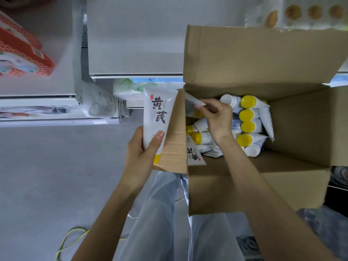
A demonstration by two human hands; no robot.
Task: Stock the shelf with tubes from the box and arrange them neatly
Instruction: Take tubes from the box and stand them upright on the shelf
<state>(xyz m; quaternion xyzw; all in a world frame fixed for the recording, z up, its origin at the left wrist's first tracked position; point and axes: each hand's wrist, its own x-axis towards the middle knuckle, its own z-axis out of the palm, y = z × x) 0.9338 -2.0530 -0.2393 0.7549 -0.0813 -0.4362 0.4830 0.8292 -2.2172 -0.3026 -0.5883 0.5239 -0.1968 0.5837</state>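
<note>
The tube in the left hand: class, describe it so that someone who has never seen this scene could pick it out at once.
Find the big open cardboard box on the right. Just outside its left flap, the left hand holds a white tube upright, yellow cap down. Unlike the piled tubes inside, it alone is outside the box, showing large dark characters.
</note>
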